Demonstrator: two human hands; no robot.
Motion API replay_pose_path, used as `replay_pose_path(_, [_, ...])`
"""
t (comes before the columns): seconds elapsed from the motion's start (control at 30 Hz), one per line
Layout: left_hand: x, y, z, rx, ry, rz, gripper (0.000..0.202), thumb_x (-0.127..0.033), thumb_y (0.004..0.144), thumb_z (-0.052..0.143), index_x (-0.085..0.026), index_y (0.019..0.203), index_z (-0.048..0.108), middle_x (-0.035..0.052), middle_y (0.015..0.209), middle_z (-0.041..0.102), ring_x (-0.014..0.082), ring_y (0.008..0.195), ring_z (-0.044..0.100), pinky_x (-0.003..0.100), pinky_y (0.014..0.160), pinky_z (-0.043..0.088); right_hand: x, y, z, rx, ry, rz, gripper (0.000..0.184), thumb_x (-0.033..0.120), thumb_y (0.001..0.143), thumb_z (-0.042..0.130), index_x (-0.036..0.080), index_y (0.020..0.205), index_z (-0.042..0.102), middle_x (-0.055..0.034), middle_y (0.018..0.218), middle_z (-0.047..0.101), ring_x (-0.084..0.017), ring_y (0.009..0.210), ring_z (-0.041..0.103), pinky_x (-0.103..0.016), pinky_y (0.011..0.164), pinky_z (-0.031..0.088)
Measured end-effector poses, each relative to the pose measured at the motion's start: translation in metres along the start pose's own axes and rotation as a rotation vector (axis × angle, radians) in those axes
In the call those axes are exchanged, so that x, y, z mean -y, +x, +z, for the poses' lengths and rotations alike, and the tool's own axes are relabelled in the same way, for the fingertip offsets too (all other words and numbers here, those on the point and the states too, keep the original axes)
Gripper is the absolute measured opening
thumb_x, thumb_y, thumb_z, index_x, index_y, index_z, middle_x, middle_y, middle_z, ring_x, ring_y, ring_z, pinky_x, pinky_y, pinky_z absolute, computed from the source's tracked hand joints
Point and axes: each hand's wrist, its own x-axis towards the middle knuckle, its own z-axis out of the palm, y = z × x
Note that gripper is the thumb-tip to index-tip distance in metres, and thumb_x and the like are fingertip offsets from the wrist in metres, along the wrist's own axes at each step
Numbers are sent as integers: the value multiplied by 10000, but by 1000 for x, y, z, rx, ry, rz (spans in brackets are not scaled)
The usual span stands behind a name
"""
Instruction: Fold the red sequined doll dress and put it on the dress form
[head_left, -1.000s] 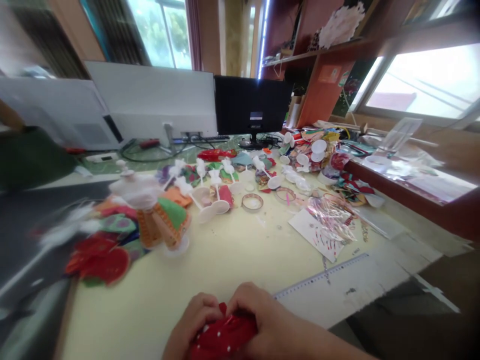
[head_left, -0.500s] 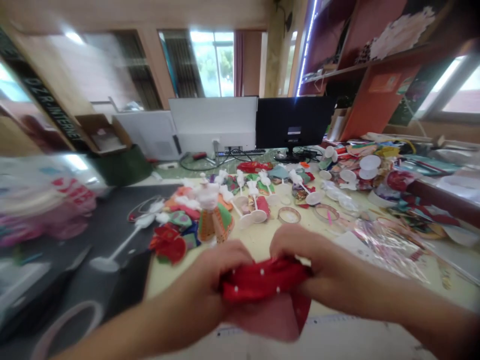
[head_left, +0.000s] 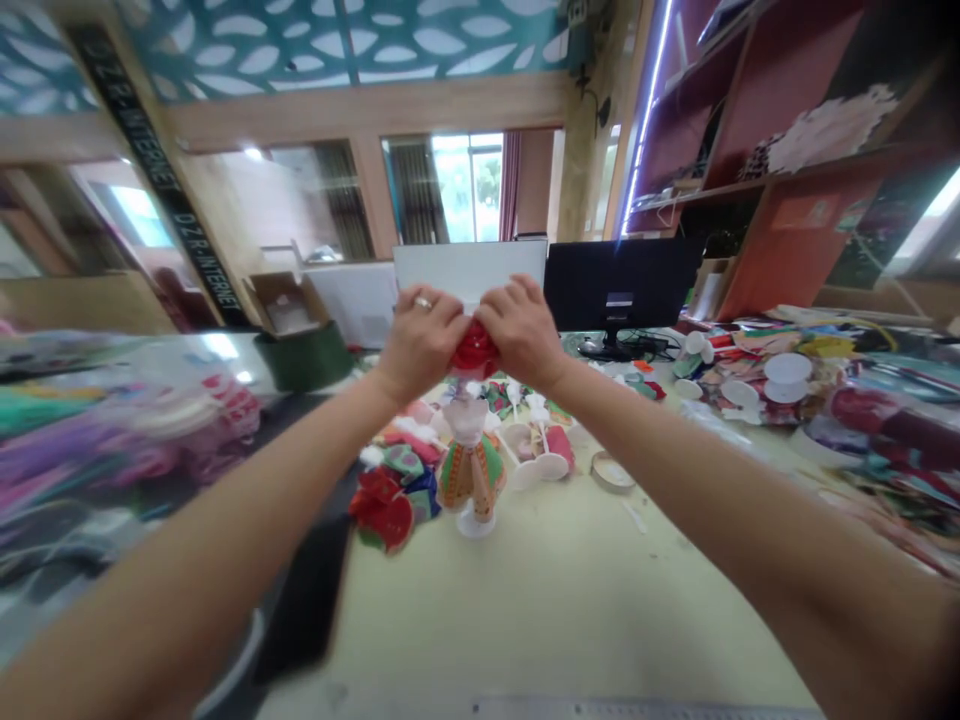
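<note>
Both arms reach far out over the table. My left hand point(head_left: 420, 338), with a ring on one finger, and my right hand point(head_left: 523, 332) are closed side by side on a bunched red cloth piece point(head_left: 474, 352). They hold it just above the white top of a small doll figure point(head_left: 469, 460), which stands upright on a white round base and wears an orange and green skirt. Most of the red cloth is hidden inside my fingers.
Red, green and blue felt pieces point(head_left: 390, 495) lie left of the figure; white stands point(head_left: 536, 455) and a tape ring point(head_left: 612, 472) lie right of it. A black monitor point(head_left: 619, 290) stands behind. Craft scraps point(head_left: 757, 375) pile at the right, a ruler point(head_left: 645, 710) at the near edge.
My hands have carried the red cloth away from the near edge, up and forward to above the doll figure, bunching it smaller. The camera has tilted upward.
</note>
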Motion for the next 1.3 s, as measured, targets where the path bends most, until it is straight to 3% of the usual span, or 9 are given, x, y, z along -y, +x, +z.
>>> replay_pose_path(0.13, [0, -31, 19, 10, -44, -62, 135, -170, 796, 476, -164, 791, 610, 78, 812, 622, 244, 843, 548, 436, 820, 386, 16, -27, 27, 77, 133, 115, 130, 76, 744, 474, 181, 765, 549, -56, 788, 550, -205, 792, 454, -388, 911, 333])
replay_pose_path(0.27, [-4, -41, 17, 15, -121, -126, 129, -156, 765, 494, -168, 799, 618, 61, 835, 646, 222, 841, 573, 401, 839, 390, 26, -36, 22, 61, 187, 190, 188, 41, 665, 488, 181, 777, 544, -58, 792, 566, -209, 786, 475, -352, 808, 365])
replay_pose_path(0.47, [-13, -39, 7, -29, -223, -230, 108, -154, 736, 505, -181, 786, 596, 27, 792, 646, 180, 772, 585, 339, 792, 427, 37, -34, 15, -15, 301, 264, 190, 54, 651, 489, 193, 776, 518, -52, 790, 574, -203, 781, 504, -346, 803, 388])
replay_pose_path(0.67, [-29, -57, 5, -152, -212, -231, 78, -214, 777, 547, -175, 834, 581, 57, 850, 635, 205, 861, 565, 390, 874, 415, 41, -49, 16, -157, 305, 112, 150, 108, 762, 469, 221, 858, 487, -28, 832, 592, -178, 799, 521, -408, 945, 356])
replay_pose_path(0.87, [-34, -76, 8, -159, -188, -158, 119, -171, 805, 514, -185, 899, 587, 76, 906, 634, 215, 881, 558, 400, 852, 441, 38, -63, 17, -107, 299, -8, 183, 127, 783, 493, 230, 934, 487, -38, 904, 610, -179, 829, 531, -440, 974, 350])
replay_pose_path(1.1, [-37, -90, 8, -114, -212, -174, 152, -168, 824, 494, -171, 951, 578, 99, 932, 643, 213, 886, 589, 352, 790, 486, 40, -73, 14, -97, 304, -17, 145, 157, 809, 508, 215, 943, 510, -68, 918, 625, -194, 841, 545, -436, 914, 408])
replay_pose_path(1.3, [-42, -90, 2, -16, -290, -304, 160, -158, 811, 471, -156, 938, 567, 99, 933, 651, 197, 856, 623, 301, 728, 503, 45, -73, 11, -43, 307, 80, 131, 115, 804, 479, 192, 893, 537, -74, 847, 641, -189, 790, 577, -308, 702, 459])
